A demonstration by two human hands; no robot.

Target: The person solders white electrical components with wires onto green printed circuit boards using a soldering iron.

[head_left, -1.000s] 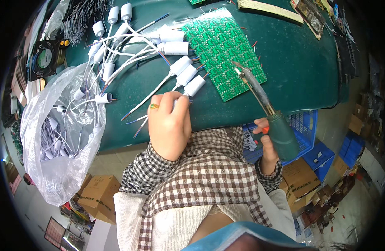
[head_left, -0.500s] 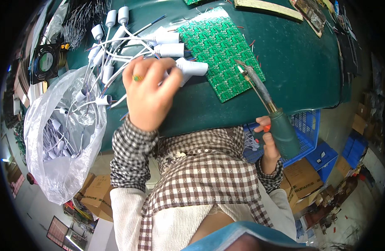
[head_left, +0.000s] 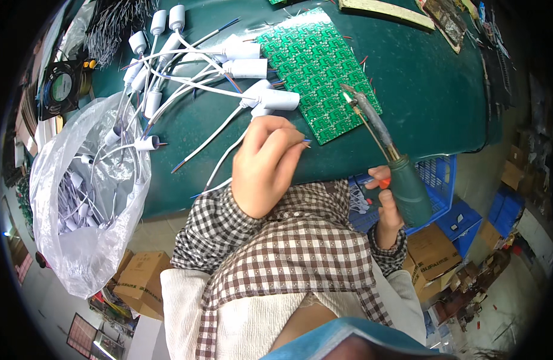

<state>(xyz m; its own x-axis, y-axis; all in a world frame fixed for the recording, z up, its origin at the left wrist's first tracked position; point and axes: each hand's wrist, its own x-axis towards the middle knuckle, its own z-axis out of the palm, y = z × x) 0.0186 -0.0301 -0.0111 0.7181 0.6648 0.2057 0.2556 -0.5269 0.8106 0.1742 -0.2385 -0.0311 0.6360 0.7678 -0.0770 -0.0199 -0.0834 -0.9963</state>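
Note:
My left hand is closed in a pinch, with the bare-tipped blue end of a lamp-holder wire poking out between its fingers. My right hand grips a soldering iron by its green handle, near the red trigger. Its tip, with a thin metal tube alongside, hovers over the lower right part of a green sheet of circuit boards. Just beyond my left hand lies a white lamp holder, its end against the sheet's left edge. More white lamp holders with tangled cables lie to the left.
A clear plastic bag full of lamp holders hangs at the table's left edge. A small fan and a bundle of dark wires stand behind it. A pale strip lies at the back. Under the table's right edge is a blue basket.
My left hand has come right and toward me from the lamp holders, and a blue wire end now shows in its fingers. The soldering iron has barely moved.

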